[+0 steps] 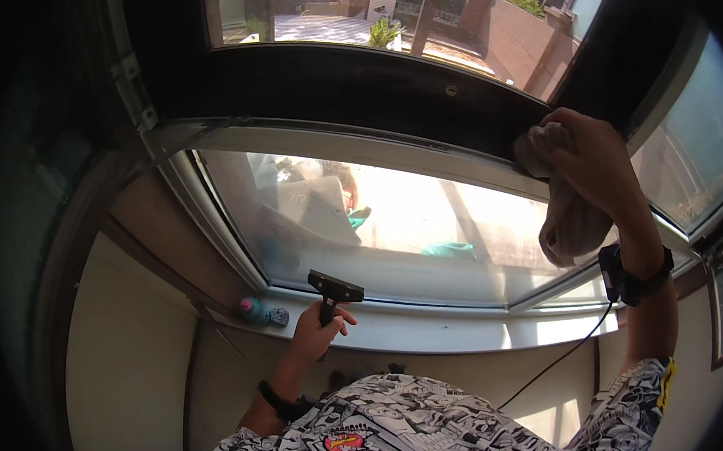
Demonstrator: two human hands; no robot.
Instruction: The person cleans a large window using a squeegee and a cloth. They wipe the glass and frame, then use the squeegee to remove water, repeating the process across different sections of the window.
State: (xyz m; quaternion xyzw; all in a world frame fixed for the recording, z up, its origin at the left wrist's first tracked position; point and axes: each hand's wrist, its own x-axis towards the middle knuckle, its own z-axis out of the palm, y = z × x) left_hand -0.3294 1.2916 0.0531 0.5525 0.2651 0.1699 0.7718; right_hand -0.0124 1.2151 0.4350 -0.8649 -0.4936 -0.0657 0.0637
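Observation:
My left hand point(320, 331) grips the handle of a black scraper point(336, 287), its wide head pointing up and away from me above the white windowsill. At the right, my right hand point(591, 158) clutches a bunched greyish-brown cloth point(572, 226) against the lower right part of the dark window frame point(351, 85). Part of the cloth hangs below the hand, in front of the lower glass pane point(399, 223). The right fingertips are partly hidden by the cloth and the hand itself.
A teal bottle with a pink top point(254, 311) and a grey scouring pad point(279, 317) are on the left end of the white windowsill point(419, 334). A thin black cable point(556, 359) runs from my right wrist to my shirt. An angled glass panel point(695, 145) stands at the right.

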